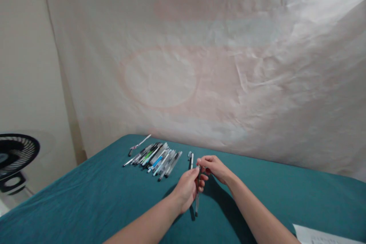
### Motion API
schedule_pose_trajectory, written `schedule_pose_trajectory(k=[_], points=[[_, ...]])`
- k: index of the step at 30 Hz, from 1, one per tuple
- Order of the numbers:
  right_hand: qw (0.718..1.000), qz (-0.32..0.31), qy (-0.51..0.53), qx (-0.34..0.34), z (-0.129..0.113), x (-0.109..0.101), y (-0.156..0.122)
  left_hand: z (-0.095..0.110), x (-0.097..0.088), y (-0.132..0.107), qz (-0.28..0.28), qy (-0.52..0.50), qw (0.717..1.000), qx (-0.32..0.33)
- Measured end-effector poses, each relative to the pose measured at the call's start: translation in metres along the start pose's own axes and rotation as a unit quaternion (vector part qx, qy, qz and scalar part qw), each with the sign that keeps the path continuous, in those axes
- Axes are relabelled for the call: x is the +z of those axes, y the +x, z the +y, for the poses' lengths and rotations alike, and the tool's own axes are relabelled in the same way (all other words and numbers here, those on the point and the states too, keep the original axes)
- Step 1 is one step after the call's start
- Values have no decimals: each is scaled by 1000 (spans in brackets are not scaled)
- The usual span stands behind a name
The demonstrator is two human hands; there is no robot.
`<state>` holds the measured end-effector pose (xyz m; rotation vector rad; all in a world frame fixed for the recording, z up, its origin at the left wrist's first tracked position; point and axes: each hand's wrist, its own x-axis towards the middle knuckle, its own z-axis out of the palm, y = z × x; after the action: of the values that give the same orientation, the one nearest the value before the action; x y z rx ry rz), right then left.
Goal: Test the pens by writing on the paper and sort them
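Observation:
My left hand is closed around a slim pen with a clear barrel and dark ends. The pen slants down toward me, its lower end sticking out below the fingers. At its upper end, the thumb and forefinger of my right hand are pinched together; exactly what they grip there is too small to see clearly. Just beyond my hands, a white pen lies on the cloth with a small clear piece beside it. Farther left, a pile of pens lies side by side, mostly clear, grey and black, some green and blue.
A green cloth covers the table. Past the pile's left end lies a thin white and pink item. A sheet of paper is at the near right edge. At the far left stands a black fan; a pale sheet hangs behind.

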<state>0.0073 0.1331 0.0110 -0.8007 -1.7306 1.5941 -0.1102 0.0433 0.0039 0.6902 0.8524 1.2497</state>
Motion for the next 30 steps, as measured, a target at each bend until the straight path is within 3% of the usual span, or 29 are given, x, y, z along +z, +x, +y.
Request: schedule_pose_trajectory(k=[6, 12, 25, 30], points=[[999, -15, -30, 28, 2, 7, 1, 1, -4, 1, 12, 9, 1000, -19], [999, -36, -2, 9, 7, 10, 0, 2, -7, 0, 8, 48, 998, -42], [999, -13, -29, 15, 8, 9, 2, 2, -4, -5, 23, 93, 994, -57], [993, 81, -81, 39, 11, -12, 13, -6, -4, -2, 41, 45, 996, -57]])
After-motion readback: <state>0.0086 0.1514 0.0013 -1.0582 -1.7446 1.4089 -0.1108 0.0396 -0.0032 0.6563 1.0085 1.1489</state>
